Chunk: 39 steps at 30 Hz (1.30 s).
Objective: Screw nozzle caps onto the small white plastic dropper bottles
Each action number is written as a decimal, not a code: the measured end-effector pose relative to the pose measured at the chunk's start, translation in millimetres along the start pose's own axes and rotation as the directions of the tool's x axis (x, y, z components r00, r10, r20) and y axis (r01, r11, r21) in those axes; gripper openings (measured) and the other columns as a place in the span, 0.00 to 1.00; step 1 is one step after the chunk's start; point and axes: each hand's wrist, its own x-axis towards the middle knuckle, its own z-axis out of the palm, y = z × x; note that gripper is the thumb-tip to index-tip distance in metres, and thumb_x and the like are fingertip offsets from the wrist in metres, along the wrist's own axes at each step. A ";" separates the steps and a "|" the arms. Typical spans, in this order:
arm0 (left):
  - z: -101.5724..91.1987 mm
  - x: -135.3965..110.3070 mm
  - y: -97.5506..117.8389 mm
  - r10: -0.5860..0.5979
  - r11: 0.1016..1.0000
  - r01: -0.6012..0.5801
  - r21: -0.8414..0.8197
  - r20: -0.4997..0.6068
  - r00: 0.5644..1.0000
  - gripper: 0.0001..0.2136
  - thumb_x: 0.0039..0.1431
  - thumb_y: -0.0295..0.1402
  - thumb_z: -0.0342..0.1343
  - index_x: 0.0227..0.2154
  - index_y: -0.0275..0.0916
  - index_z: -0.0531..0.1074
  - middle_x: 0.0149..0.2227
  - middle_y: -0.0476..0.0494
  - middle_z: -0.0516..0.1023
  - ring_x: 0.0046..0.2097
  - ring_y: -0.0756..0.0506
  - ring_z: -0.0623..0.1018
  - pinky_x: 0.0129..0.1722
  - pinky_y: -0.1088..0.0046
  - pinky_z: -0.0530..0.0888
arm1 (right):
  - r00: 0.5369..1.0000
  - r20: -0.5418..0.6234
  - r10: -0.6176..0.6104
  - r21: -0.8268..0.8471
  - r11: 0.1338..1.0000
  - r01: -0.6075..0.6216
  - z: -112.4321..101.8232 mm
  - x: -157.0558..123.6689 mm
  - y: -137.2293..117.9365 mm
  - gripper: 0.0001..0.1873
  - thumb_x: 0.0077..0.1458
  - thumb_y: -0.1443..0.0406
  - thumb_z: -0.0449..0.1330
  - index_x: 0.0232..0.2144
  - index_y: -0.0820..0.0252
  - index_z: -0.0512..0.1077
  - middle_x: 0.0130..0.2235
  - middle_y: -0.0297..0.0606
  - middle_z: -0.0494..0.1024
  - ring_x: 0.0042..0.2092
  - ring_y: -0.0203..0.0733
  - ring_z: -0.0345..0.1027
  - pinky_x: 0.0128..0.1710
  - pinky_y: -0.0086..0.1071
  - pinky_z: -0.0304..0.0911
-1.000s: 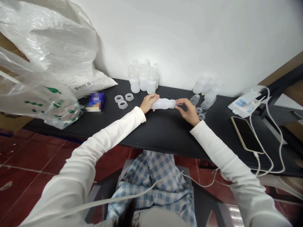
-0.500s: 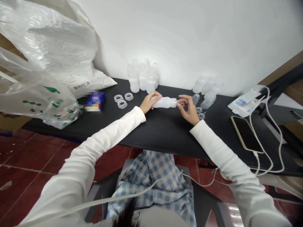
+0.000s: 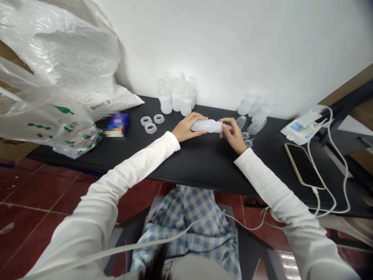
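My left hand [image 3: 186, 128] is closed round the base of a white translucent bottle [image 3: 207, 125] held sideways just above the black table [image 3: 186, 159]. My right hand [image 3: 233, 134] is closed at the bottle's neck, its fingers pinching a small clear part there that I cannot make out well. Clear caps and small clear nipples [image 3: 247, 136] lie right of my right hand. Three white rings [image 3: 151, 122] lie left of my left hand.
Several capped bottles [image 3: 176, 95] stand by the wall; more bottles [image 3: 255, 107] lie at the back right. Big plastic bags [image 3: 52, 74] fill the left. A blue packet [image 3: 118, 123], a phone [image 3: 303, 165] on a cable and a white pack [image 3: 301, 127] also rest here.
The bottle has shifted a little right and my left hand has slid further along it. My right fingers have closed in tighter on the bottle's neck.
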 end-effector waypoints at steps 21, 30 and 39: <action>2.5 -0.7 -23.4 0.441 0.832 -0.441 0.337 0.082 0.894 0.23 0.69 0.42 0.55 0.65 0.48 0.68 0.59 0.38 0.77 0.65 0.38 0.72 0.67 0.47 0.71 | 0.992 0.073 0.102 0.055 0.993 -0.106 -12.5 -0.6 -14.4 0.30 0.46 0.38 0.69 0.36 0.55 0.75 0.28 0.30 0.70 0.31 0.38 0.61 0.34 0.33 0.57; 1.9 1.3 -13.1 0.321 0.821 -0.329 0.467 0.098 0.942 0.21 0.69 0.48 0.53 0.57 0.40 0.74 0.54 0.36 0.80 0.58 0.38 0.78 0.59 0.54 0.76 | 0.990 0.094 -0.104 -0.359 0.924 0.131 -19.8 3.9 -5.4 0.30 0.65 0.40 0.49 0.43 0.56 0.76 0.40 0.41 0.75 0.41 0.46 0.68 0.45 0.42 0.64; 1.6 -0.2 -10.6 0.015 0.860 0.026 0.510 -0.077 0.997 0.21 0.63 0.49 0.59 0.48 0.37 0.75 0.45 0.37 0.81 0.47 0.40 0.82 0.48 0.64 0.76 | 0.971 -0.237 0.007 -0.846 0.491 -0.210 -39.0 7.9 13.1 0.23 0.68 0.59 0.48 0.54 0.64 0.74 0.57 0.58 0.72 0.60 0.64 0.61 0.59 0.60 0.54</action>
